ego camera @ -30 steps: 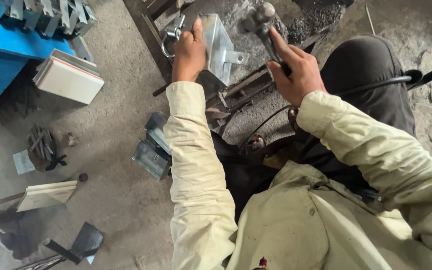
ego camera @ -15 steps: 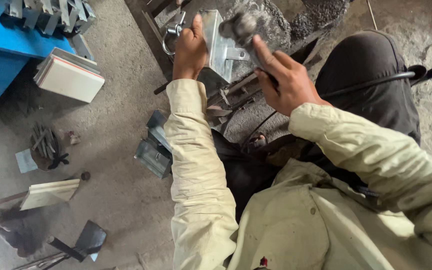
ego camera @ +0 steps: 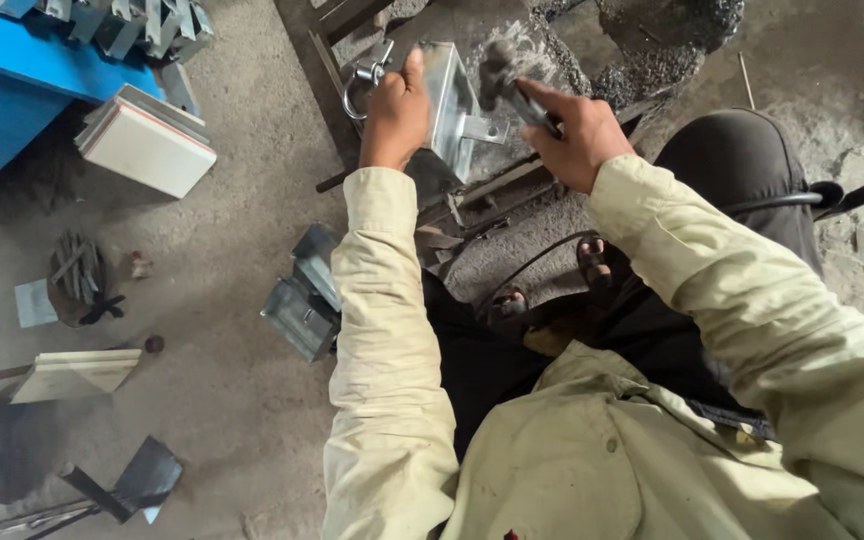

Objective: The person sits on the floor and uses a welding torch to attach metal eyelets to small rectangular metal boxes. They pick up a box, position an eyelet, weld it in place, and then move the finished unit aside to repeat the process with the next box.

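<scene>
My left hand (ego camera: 395, 112) grips the top edge of a bent grey sheet-metal piece (ego camera: 449, 100), held upright on a dark metal frame (ego camera: 332, 40) on the floor. A metal ring clamp (ego camera: 362, 80) sits just left of that hand. My right hand (ego camera: 574, 132) is closed around the handle of a hammer (ego camera: 502, 75), whose blurred head is close to the right side of the metal piece, above its small tab.
A blue bench (ego camera: 2, 100) with several metal parts stands at upper left, a white-faced stack of sheets (ego camera: 147, 145) beside it. Folded metal boxes (ego camera: 304, 300) lie by my left elbow. A black cable (ego camera: 792, 200) crosses my knee. Scrap pieces (ego camera: 122, 480) litter the concrete floor.
The hammer came down from a raised position to the metal piece. My left hand kept holding the piece.
</scene>
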